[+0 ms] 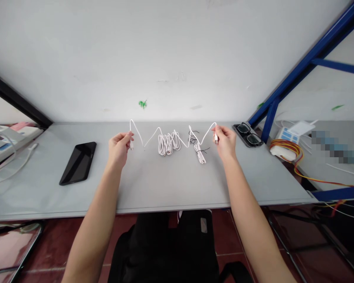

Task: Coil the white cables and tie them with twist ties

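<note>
A white USB cable [181,139] runs in zigzag bends between my two hands above the table. My left hand [120,146] pinches one end, with its white plug pointing down below the fingers. At the other end my right hand [225,139] grips the cable by its plug, whose metal tip shows under the fingertips. Between the hands lies a group of coiled white cables [165,144] on the table. Nearer my right hand rests a bundled white cable [200,154] with a dark twist tie around it. More dark twist ties [192,137] lie just behind that bundle.
A black smartphone [78,163] lies on the grey table [171,188] at left. Glasses [250,133] rest on a dark phone or case at right. Blue frame bars [271,118] rise beside red-yellow wires [286,146]. A wall [165,59] closes off the back.
</note>
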Available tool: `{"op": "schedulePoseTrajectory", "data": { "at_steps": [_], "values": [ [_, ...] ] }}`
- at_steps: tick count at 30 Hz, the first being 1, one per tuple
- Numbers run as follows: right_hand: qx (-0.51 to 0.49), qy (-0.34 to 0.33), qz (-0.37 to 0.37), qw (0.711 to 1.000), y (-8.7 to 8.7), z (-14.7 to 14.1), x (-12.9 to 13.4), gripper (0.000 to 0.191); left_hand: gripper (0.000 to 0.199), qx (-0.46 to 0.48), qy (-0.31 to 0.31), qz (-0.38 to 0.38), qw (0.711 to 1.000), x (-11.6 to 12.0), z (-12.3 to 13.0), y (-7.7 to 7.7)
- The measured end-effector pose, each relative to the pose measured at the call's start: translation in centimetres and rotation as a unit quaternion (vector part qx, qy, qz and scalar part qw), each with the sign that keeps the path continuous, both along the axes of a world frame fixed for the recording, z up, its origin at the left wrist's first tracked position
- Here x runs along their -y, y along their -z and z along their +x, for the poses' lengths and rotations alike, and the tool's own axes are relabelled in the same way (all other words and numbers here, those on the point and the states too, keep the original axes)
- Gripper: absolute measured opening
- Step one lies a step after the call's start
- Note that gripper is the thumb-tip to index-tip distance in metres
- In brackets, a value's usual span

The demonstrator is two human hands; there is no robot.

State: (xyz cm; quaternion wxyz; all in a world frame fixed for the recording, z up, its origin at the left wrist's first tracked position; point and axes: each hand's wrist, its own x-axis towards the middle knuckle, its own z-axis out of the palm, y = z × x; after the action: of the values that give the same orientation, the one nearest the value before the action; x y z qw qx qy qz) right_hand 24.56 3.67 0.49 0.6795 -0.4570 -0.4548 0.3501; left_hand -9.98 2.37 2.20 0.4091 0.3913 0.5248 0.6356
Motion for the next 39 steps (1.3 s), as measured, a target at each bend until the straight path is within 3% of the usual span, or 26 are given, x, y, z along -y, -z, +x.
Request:
{"op": "schedulePoseTrajectory", "data": {
  "at_steps": [4,10,12,18,25,33,39],
  "values": [
    [0.008,0.033,-0.003,0.999,0.0,0.1,0.0,0.042,0.019,0.037,-0.032,0.024,0.999,-0.1,-0.1,0.0],
    [0.009,0.186,0.034,0.982,-0.2,0.3,0.0,0.046,0.023,0.084,-0.095,0.074,0.989,-0.5,-0.4,0.2],
    [-0.003,0.202,0.037,0.979,-0.1,0.6,-0.1,0.046,0.021,0.096,-0.11,0.073,0.987,-0.5,-0.5,0.1],
    [-0.019,0.131,0.014,0.991,0.0,1.6,-0.5,0.045,0.015,0.108,-0.118,0.068,0.985,-0.5,-0.4,-0.2],
    [-0.012,0.17,0.033,0.985,0.1,2.6,-0.6,0.045,0.015,0.136,-0.179,0.076,0.972,-0.5,-0.5,-0.8],
    [-0.026,0.1,0.018,0.994,0.0,2.1,-0.6,0.044,0.014,0.124,-0.144,0.069,0.979,-0.4,-0.4,-0.7],
    [-0.052,0.04,0.011,0.998,-0.8,1.2,0.1,0.042,0.021,0.087,-0.069,0.073,0.991,-0.4,-0.5,0.1]
  ]
}}
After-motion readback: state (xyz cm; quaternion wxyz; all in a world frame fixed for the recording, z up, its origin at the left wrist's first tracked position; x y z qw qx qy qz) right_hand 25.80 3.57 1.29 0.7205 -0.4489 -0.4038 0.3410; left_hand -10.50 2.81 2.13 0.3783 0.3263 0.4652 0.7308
